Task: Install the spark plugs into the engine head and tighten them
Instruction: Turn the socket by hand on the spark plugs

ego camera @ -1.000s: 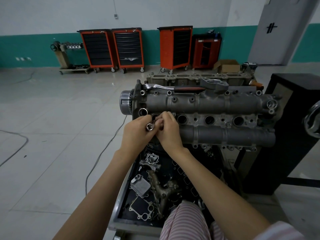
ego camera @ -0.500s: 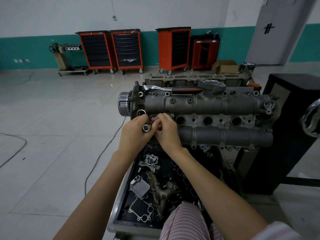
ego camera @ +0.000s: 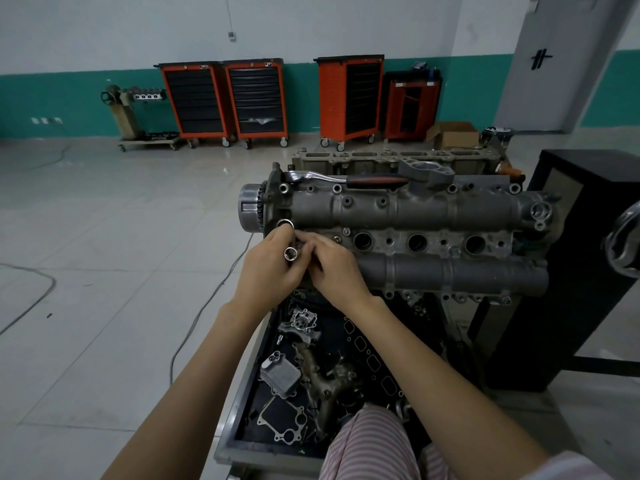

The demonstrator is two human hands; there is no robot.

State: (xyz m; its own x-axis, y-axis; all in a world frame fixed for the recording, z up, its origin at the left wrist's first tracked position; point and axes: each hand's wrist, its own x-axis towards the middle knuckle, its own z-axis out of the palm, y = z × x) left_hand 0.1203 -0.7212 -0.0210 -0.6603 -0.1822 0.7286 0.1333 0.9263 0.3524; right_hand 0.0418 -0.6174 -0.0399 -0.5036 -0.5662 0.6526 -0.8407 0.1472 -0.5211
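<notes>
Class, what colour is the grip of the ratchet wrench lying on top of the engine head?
Black with red-orange, on the ratchet wrench; the head view shows it.

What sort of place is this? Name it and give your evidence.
Most likely an auto repair or training workshop. An engine head sits on a stand, orange tool cabinets line the far wall, and loose engine parts fill a tray below.

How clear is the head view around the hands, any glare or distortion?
Head view: dim, even light; socket at the left hand glints but reads sharp; right hand sharp too; wide-angle bending curves the engine head and frame edges.
</notes>
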